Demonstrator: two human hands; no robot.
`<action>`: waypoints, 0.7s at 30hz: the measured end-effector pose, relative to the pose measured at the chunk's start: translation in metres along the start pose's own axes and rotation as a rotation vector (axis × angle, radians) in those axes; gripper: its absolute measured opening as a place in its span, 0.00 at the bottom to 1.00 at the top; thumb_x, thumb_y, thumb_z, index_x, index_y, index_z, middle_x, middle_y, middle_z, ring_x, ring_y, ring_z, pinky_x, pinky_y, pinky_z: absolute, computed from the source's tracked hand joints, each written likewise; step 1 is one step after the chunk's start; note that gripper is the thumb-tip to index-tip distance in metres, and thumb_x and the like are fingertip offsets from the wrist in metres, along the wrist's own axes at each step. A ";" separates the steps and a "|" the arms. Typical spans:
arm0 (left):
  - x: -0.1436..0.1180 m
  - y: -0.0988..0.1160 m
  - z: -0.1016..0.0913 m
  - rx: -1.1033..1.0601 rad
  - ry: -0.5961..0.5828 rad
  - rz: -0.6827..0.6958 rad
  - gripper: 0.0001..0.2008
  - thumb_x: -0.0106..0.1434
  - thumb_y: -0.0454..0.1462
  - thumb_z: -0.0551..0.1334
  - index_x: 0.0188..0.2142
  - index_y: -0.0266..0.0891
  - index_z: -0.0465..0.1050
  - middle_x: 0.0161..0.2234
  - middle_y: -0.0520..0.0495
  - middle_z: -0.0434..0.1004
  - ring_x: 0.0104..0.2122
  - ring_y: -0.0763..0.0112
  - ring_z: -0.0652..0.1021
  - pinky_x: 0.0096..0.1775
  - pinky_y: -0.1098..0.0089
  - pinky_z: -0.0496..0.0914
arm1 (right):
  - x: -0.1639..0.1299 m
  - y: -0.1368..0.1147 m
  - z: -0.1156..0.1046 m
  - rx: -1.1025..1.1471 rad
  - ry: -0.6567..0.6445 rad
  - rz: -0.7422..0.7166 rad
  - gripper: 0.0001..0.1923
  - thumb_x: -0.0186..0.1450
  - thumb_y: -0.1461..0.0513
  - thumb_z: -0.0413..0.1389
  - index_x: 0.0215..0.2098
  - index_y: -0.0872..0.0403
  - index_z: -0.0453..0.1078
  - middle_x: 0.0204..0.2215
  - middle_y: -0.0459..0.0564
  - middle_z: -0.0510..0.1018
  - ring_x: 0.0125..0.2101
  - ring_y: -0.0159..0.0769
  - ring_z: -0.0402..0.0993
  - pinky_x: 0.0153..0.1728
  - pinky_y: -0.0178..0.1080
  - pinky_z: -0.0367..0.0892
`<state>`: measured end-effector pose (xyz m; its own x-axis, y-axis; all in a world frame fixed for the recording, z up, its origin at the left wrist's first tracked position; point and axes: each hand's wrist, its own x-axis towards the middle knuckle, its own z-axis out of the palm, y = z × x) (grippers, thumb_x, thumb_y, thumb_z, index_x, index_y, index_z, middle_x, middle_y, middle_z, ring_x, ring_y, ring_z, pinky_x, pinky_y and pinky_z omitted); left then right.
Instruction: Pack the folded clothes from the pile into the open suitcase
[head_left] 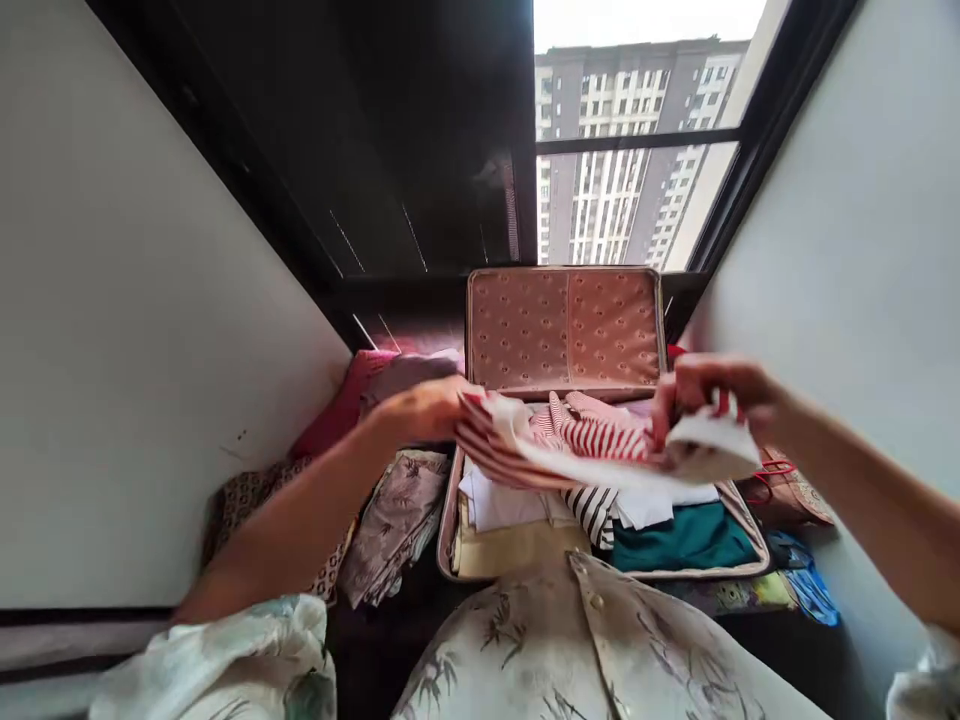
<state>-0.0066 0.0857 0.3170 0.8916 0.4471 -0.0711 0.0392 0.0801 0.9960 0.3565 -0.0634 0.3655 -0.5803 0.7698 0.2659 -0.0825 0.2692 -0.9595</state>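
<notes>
Between my two hands a red-and-white striped garment (pixel 517 450) is stretched above an open suitcase (pixel 445 540). My left hand (pixel 431 405) is closed on its left end. My right hand (pixel 709 390), blurred by motion, grips the other end, where a white part hangs down. Below the garment, the suitcase holds white clothes (pixel 502 505), a beige cloth (pixel 499 550), a black-and-white striped piece (pixel 592 510) and a dark green cloth (pixel 682 540). The raised lid (pixel 517 330) has a patterned pinkish-brown lining.
Folded grey-brown clothes (pixel 397 520) lie left of the suitcase, near a pink bundle (pixel 330 410). On the right are a brown bag (pixel 799 490) and a blue plastic bag (pixel 814 585). A window (pixel 637 150) stands behind the lid, with white walls (pixel 862 280) at both sides.
</notes>
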 end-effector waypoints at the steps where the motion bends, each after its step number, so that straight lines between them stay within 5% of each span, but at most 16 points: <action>1: -0.012 -0.032 0.013 -0.027 -0.063 -0.048 0.16 0.57 0.46 0.68 0.34 0.34 0.80 0.32 0.44 0.83 0.36 0.58 0.82 0.40 0.65 0.76 | -0.019 0.024 0.015 0.033 0.004 0.094 0.17 0.69 0.57 0.62 0.29 0.54 0.61 0.36 0.56 0.83 0.35 0.37 0.82 0.34 0.37 0.75; 3: -0.034 -0.089 0.040 -0.131 -0.169 -0.128 0.18 0.58 0.48 0.68 0.35 0.33 0.82 0.33 0.42 0.84 0.41 0.53 0.82 0.44 0.63 0.76 | -0.052 0.073 0.042 0.098 0.078 0.229 0.18 0.70 0.56 0.62 0.28 0.53 0.60 0.34 0.56 0.83 0.36 0.37 0.81 0.36 0.37 0.74; 7: -0.066 -0.165 0.080 -0.421 -0.126 -0.196 0.20 0.65 0.46 0.62 0.45 0.32 0.82 0.42 0.38 0.85 0.51 0.50 0.80 0.52 0.59 0.73 | -0.093 0.142 0.082 0.307 0.164 0.410 0.20 0.67 0.56 0.64 0.28 0.53 0.58 0.34 0.55 0.82 0.34 0.35 0.79 0.35 0.37 0.73; 13: -0.094 -0.226 0.095 -0.692 -0.027 -0.201 0.24 0.63 0.45 0.66 0.54 0.32 0.78 0.51 0.34 0.81 0.52 0.50 0.80 0.55 0.57 0.70 | -0.106 0.167 0.102 0.487 0.131 0.558 0.17 0.65 0.58 0.66 0.30 0.54 0.61 0.37 0.55 0.82 0.35 0.35 0.79 0.35 0.36 0.71; 17: -0.067 -0.237 0.060 -0.781 0.059 -0.278 0.22 0.59 0.41 0.68 0.51 0.32 0.77 0.42 0.38 0.84 0.44 0.55 0.83 0.48 0.61 0.73 | -0.080 0.178 0.061 0.503 0.241 0.621 0.15 0.57 0.65 0.66 0.32 0.53 0.63 0.37 0.52 0.82 0.34 0.37 0.80 0.34 0.38 0.73; 21: 0.007 -0.227 -0.015 -0.777 0.415 -0.232 0.20 0.66 0.43 0.62 0.54 0.34 0.73 0.38 0.42 0.82 0.37 0.60 0.82 0.43 0.63 0.75 | -0.020 0.216 -0.013 0.350 0.524 0.597 0.23 0.45 0.69 0.63 0.40 0.52 0.66 0.37 0.51 0.82 0.33 0.39 0.79 0.31 0.38 0.72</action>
<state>-0.0164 0.0838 0.0894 0.6597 0.6173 -0.4286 -0.2518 0.7189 0.6479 0.3611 -0.0131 0.1542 -0.1648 0.9160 -0.3658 -0.1777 -0.3923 -0.9025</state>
